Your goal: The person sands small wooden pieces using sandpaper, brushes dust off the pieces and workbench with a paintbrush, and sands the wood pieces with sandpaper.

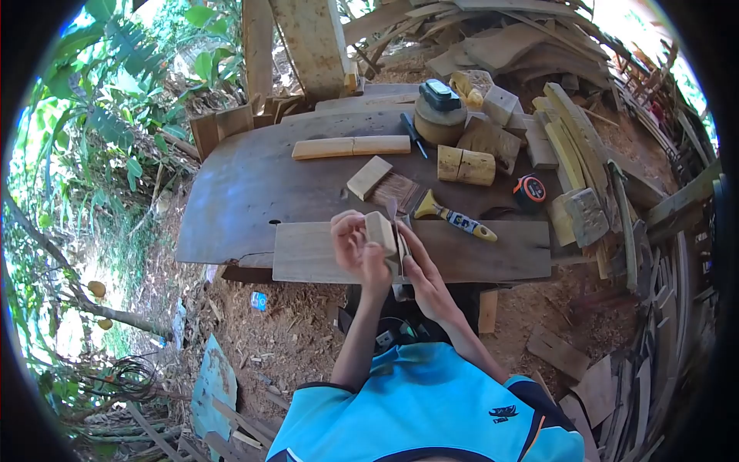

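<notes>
My left hand [360, 250] has its fingers around a small pale wooden block [379, 233], raised over the front edge of the bench. Close beside it, my right hand [426, 279] grips a thin flat piece [401, 250] held on edge; its kind is hard to make out. Both pieces are almost side by side, and I cannot tell whether they touch. Just past the hands, a yellow-handled tool [459, 221] with a label, perhaps a paintbrush, lies on the bench. Another pale block [369, 178] rests by a brown ridged piece [394, 189].
On the dark wooden bench [246, 177] lie a plank [323, 239], a long wooden strip [352, 147], a screwdriver [413, 135], a cut round piece [466, 165] and a tape measure [530, 189]. A round container [439, 115] stands behind. Stacked boards [566, 138] line the right side.
</notes>
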Tool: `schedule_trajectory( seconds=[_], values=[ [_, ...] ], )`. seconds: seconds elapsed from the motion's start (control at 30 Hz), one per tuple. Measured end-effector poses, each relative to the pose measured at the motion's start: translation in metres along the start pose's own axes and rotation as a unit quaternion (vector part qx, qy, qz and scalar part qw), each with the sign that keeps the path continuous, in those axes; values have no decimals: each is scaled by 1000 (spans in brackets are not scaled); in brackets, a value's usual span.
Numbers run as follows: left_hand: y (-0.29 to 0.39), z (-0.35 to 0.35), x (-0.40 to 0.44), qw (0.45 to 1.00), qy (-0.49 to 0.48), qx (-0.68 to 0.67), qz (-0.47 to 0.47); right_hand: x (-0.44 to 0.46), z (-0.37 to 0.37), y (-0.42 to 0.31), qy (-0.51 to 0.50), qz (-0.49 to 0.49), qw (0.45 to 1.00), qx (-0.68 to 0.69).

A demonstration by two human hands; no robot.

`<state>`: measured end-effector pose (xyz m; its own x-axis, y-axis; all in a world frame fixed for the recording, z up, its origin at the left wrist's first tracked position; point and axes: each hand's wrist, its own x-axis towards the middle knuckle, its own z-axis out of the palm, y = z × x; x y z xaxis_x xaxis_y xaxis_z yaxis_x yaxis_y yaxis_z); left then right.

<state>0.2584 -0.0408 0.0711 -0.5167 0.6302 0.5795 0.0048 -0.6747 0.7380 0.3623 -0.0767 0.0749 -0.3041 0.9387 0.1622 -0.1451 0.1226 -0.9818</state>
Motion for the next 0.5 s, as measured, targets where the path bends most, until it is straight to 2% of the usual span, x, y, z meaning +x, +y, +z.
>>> schedule_trajectory(
  seconds=[0.03, 0.1, 0.17, 0.23, 0.3, 0.33, 0.4, 0.43, 0.47, 0.5],
  values=[
    [6, -3, 0, 999, 7, 24, -31, -1, -1, 1, 3, 4, 1000, -7],
    [19, -5, 4, 987, 63, -54, -136, 0, 0, -1, 12, 1, 999, -37],
    [24, -9, 12, 950, 121, -142, -251, 1, 7, -5, 13, -15, 996, -92],
    [28, -12, 17, 956, 100, -127, -246, 4, 14, -13, 15, -48, 983, -177],
    [35, -6, 21, 964, 85, -101, -231, 7, 22, -22, 8, -117, 972, -205],
    [22, -10, 20, 968, 57, -158, -184, 8, 26, -28, 7, -142, 965, -220],
    [21, -8, 12, 961, 58, -175, -207, 10, 32, -35, 40, -184, 947, -259],
    [22, -4, 10, 956, 60, -185, -219, 11, 26, -30, 35, -175, 956, -233],
    [18, -4, 14, 991, 6, -44, -126, 13, 20, -21, 29, -167, 964, -206],
    [18, -4, 16, 988, -10, -85, -126, 14, 14, -19, 21, -159, 971, -179]
  ],
)
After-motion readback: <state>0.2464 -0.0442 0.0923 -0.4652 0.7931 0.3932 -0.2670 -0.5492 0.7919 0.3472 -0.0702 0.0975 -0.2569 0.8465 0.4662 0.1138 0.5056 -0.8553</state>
